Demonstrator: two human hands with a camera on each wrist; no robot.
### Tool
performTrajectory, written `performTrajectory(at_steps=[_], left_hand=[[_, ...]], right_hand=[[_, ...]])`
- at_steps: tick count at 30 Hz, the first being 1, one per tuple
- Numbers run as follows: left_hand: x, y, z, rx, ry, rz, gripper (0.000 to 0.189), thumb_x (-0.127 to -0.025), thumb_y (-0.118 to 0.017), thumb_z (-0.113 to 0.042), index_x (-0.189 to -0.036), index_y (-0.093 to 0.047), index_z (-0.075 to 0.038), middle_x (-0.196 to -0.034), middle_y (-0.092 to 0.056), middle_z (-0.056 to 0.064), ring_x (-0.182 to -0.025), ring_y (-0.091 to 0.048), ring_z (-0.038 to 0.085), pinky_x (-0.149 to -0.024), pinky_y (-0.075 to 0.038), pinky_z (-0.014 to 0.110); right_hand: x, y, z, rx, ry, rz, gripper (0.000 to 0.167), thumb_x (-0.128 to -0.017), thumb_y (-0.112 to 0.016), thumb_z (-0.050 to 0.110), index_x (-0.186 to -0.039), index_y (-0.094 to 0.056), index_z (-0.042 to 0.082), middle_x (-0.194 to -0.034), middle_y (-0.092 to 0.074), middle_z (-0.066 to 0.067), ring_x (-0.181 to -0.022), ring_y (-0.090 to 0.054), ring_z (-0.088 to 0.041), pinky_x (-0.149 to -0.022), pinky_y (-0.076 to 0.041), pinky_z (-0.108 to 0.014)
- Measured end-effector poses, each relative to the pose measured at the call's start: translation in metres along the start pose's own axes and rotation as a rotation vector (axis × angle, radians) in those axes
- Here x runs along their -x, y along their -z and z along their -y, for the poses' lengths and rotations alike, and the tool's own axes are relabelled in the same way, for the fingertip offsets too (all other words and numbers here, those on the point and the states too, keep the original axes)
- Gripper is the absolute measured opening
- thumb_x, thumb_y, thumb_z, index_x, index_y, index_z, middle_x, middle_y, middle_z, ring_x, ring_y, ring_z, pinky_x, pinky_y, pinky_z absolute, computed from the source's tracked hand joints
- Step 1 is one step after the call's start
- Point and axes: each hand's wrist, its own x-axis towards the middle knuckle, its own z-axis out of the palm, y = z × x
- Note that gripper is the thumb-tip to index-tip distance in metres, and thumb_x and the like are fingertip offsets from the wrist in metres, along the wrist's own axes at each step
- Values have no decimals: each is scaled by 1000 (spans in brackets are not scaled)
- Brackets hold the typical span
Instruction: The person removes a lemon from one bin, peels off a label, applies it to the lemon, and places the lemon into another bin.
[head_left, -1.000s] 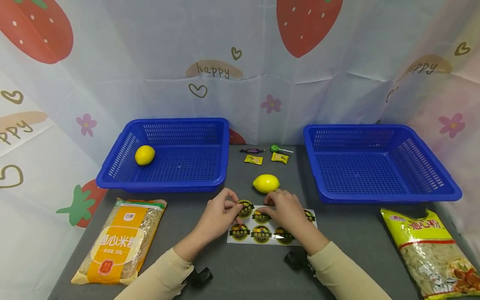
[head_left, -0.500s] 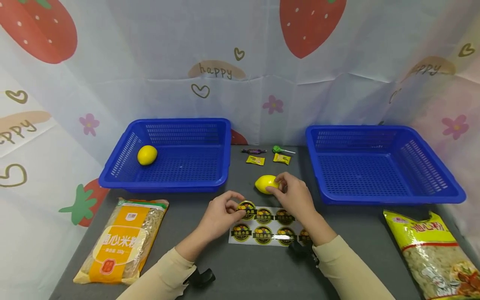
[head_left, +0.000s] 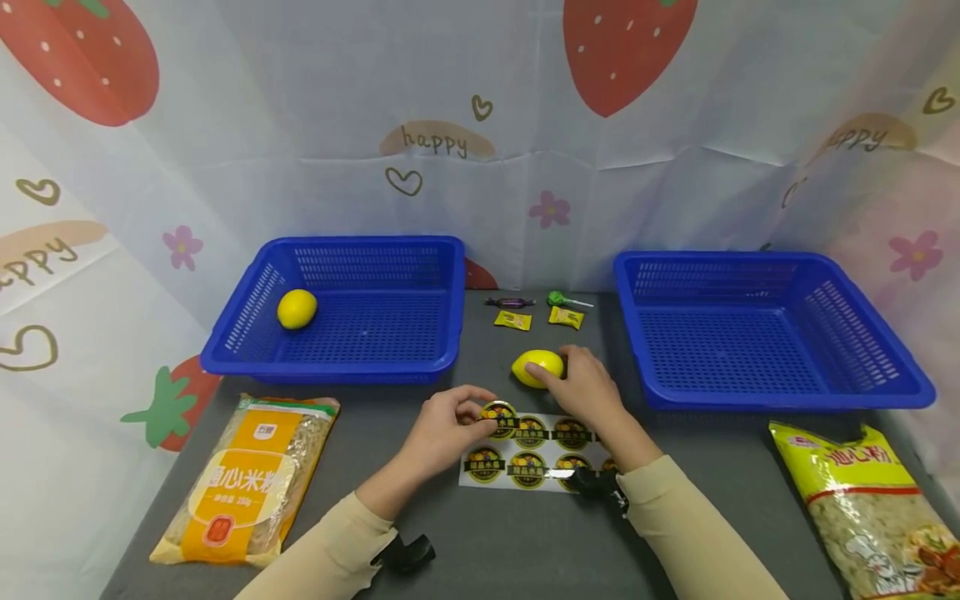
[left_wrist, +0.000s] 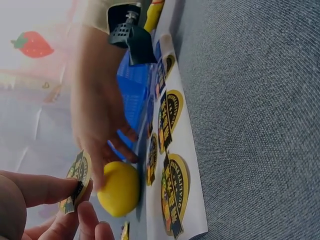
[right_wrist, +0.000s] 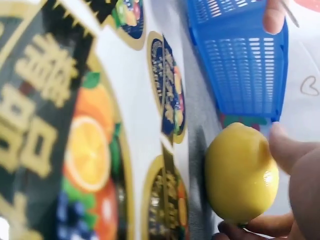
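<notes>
Pinching a round fruit sticker (head_left: 501, 414) between thumb and fingers, the left hand (head_left: 438, 432) holds it upright just beyond the near-left part of the sticker sheet (left_wrist: 182, 142) — its black-and-gold face shows toward the wearer. The right hand (head_left: 588, 385) grips a lemon (head_left: 543, 358), thumb on the near side and fingers round the other; whether the fruit is lifted off the grey tabletop (head_left: 487, 546) I cannot tell. That lemon lies ahead of the left hand and to its right, past the sheet's far edge.

Farther ahead of the right hand lie a purple-wrapped candy (head_left: 511, 303), two yellow-wrapped candies (head_left: 513, 320) and a green lollipop (head_left: 556, 298). Beyond the left hand, off to its left, stands a blue plastic basket (head_left: 330, 368) with a second lemon (head_left: 297, 309) inside; its twin, another blue basket (head_left: 787, 399), stands to the right of the right hand. Well left of the left hand lies an orange-banded macaroni bag (head_left: 234, 492) — well right of the right hand, a yellow-topped macaroni bag (head_left: 862, 500).
</notes>
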Motion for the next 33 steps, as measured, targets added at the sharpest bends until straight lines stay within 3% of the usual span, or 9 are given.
performTrajectory(at_steps=[6, 13, 18, 22, 26, 33], left_hand=[[-1, -2, 0, 12, -1, 4, 27, -89, -74, -10, -116, -71, -8, -84, -73, 0, -71, -61, 11, -67, -49, 27], [-2, -3, -1, 8, -2, -21, 21, -89, -74, -9, -110, -74, -8, -87, -73, 1, -76, -62, 13, -69, -51, 28], [-1, -3, -3, 28, -10, -34, 18, -91, -72, -10, -109, -74, -10, -89, -73, 1, -78, -61, 14, -70, -51, 29], [-2, -2, -4, 56, -50, -56, 17, -91, -72, -11, -108, -75, -9, -88, -71, 4, -75, -59, 13, -68, -50, 24], [-3, -1, -5, 85, -95, -62, 17, -92, -73, -13, -107, -75, -6, -86, -70, 7, -70, -57, 13, -64, -48, 21], [-2, -1, -7, 114, -118, -69, 20, -93, -74, -18, -107, -74, -4, -87, -71, 8, -71, -58, 12, -64, -50, 21]], right_hand=[[-1, -3, -4, -47, 9, 2, 82, -87, -70, 62, -141, -52, 3, -135, -60, -19, -119, -59, -35, -96, -50, -51], [9, 3, -6, -311, 165, 55, 69, -81, -85, 43, -137, -56, 15, -131, -63, -9, -109, -64, -28, -86, -55, -42], [17, 8, -9, -464, 254, 152, 65, -84, -84, 35, -142, -57, 22, -133, -62, -5, -116, -61, -29, -87, -54, -41], [22, 10, -10, -559, 225, 200, 69, -84, -84, 31, -143, -52, 15, -138, -58, -8, -125, -57, -31, -93, -52, -41], [27, 11, -11, -646, 202, 251, 64, -84, -85, 27, -139, -56, 14, -136, -61, -9, -123, -58, -31, -90, -55, -39], [33, 13, -8, -681, 272, 312, 60, -87, -82, 25, -142, -57, 18, -141, -59, -7, -128, -57, -30, -91, -56, -37]])
